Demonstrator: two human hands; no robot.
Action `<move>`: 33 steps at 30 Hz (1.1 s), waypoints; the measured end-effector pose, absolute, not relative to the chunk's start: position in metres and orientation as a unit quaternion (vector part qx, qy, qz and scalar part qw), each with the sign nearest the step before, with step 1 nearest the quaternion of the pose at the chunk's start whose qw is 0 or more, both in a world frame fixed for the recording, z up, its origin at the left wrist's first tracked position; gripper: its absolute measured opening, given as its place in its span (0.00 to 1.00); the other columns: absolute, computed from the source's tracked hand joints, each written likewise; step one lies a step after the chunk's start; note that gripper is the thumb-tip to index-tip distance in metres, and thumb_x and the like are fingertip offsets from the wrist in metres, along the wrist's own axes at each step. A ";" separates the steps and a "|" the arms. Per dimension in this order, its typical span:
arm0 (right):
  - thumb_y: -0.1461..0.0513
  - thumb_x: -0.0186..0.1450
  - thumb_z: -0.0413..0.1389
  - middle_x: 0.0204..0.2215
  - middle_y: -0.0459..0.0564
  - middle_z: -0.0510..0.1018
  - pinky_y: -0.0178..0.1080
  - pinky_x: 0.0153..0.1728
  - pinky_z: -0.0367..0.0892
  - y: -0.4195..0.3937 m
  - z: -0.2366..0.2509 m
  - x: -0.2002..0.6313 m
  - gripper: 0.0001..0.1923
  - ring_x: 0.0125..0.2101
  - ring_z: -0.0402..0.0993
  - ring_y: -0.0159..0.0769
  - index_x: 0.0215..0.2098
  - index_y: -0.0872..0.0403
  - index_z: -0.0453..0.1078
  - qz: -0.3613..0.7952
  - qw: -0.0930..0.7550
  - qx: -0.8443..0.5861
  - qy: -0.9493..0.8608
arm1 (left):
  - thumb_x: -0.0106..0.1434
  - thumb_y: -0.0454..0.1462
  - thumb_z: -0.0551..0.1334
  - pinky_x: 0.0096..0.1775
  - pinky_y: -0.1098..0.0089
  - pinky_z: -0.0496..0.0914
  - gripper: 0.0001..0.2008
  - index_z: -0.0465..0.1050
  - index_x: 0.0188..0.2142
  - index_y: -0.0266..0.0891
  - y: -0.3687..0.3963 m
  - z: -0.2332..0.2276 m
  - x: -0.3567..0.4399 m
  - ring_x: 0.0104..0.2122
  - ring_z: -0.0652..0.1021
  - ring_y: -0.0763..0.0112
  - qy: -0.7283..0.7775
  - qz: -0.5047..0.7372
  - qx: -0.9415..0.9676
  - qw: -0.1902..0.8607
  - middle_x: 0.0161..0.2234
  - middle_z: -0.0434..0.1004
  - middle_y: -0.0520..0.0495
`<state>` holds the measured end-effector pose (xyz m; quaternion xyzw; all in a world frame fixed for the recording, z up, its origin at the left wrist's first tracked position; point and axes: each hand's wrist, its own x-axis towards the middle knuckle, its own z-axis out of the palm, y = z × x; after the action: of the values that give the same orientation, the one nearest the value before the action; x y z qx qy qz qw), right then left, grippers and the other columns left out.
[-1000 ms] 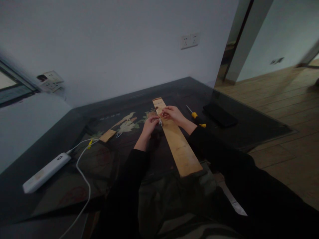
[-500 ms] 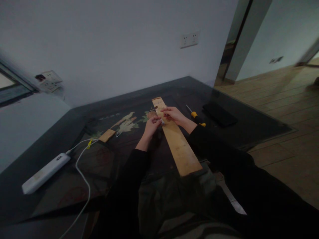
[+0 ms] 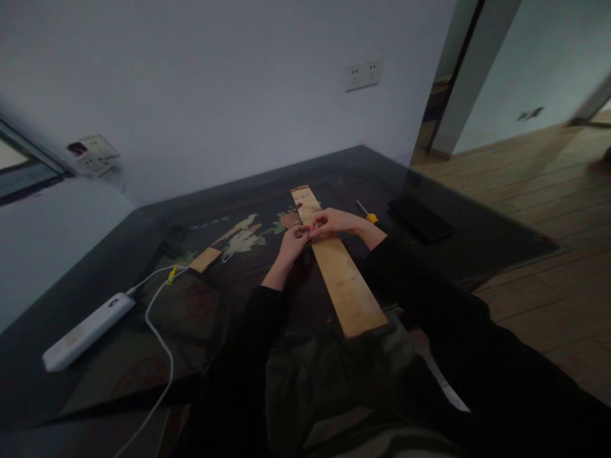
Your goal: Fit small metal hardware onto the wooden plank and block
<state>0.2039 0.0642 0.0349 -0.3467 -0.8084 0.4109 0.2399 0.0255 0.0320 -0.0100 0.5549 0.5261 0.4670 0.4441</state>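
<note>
Head view is showing both hands, left hand (image 3: 292, 242) and right hand (image 3: 334, 222), pinching something tiny over the plank (image 3: 341, 280); it risks slipping onto the dark bench (image 3: 477, 248) toward 9 o'clock.

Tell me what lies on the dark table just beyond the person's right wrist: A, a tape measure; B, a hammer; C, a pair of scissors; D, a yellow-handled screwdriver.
D: a yellow-handled screwdriver lies on the table just past the right hand, between the long wooden plank and a black phone.
</note>
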 end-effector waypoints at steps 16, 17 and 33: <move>0.62 0.53 0.65 0.26 0.44 0.75 0.35 0.31 0.59 0.072 0.025 0.200 0.08 0.28 0.66 0.30 0.31 0.57 0.76 0.348 0.211 -0.378 -0.832 | 0.53 0.33 0.70 0.40 0.65 0.75 0.09 0.80 0.36 0.35 0.031 -0.008 0.026 0.32 0.81 0.64 0.517 0.462 0.554 0.460 0.26 0.81 0.46; 0.62 0.53 0.65 0.26 0.44 0.75 0.34 0.31 0.60 0.072 0.024 0.200 0.07 0.28 0.67 0.30 0.30 0.57 0.76 0.354 0.208 -0.371 -0.833 | 0.53 0.33 0.70 0.40 0.65 0.75 0.09 0.80 0.36 0.35 0.031 -0.008 0.026 0.32 0.81 0.64 0.518 0.461 0.554 0.461 0.26 0.81 0.46; 0.63 0.56 0.62 0.28 0.47 0.79 0.35 0.35 0.62 0.070 0.026 0.200 0.05 0.31 0.71 0.32 0.30 0.57 0.77 0.374 0.225 -0.344 -0.831 | 0.54 0.30 0.68 0.36 0.70 0.72 0.07 0.79 0.34 0.34 0.028 -0.005 0.026 0.28 0.79 0.68 0.527 0.473 0.542 0.454 0.23 0.79 0.49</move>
<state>0.2000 0.0697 0.0255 -0.3441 -0.8315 0.3739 0.2247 0.0260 0.0285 -0.0048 0.5416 0.5266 0.4725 0.4539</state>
